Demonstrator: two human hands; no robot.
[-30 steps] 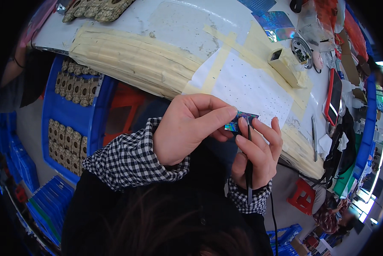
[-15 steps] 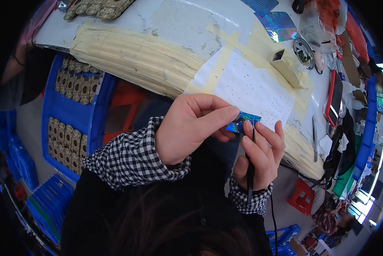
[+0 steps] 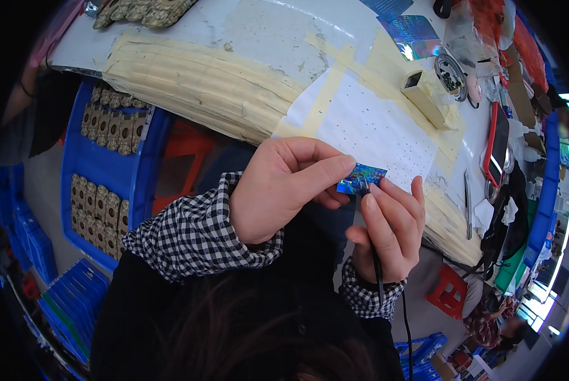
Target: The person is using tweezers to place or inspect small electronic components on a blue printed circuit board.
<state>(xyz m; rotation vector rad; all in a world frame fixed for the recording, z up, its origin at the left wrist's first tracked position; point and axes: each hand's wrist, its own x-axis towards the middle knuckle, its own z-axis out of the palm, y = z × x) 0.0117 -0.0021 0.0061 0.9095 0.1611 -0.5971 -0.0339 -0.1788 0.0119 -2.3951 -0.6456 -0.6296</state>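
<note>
In the head view, with twelve at its upper edge, I see the left hand (image 3: 271,193) enter from eight o'clock, its back turned to me and its fingers pointing toward two. Its grip is pinched, thumb over fingers, on a small iridescent blue sheet (image 3: 364,178), which lies at three o'clock of the view's centre. The sheet's long axis runs roughly nine to three, the free end toward three. The right hand (image 3: 392,232) enters from five, fingers bent toward eleven; its grip closes on a slim dark tool (image 3: 377,270) whose shaft runs from six toward twelve, its tip at the sheet's lower edge. Speckled white paper (image 3: 373,120) covers the bench (image 3: 265,38) at one o'clock. I can read no lettering on the sheet; a pale label (image 3: 146,129) on the blue tray (image 3: 110,164) at nine bears dark marks.
</note>
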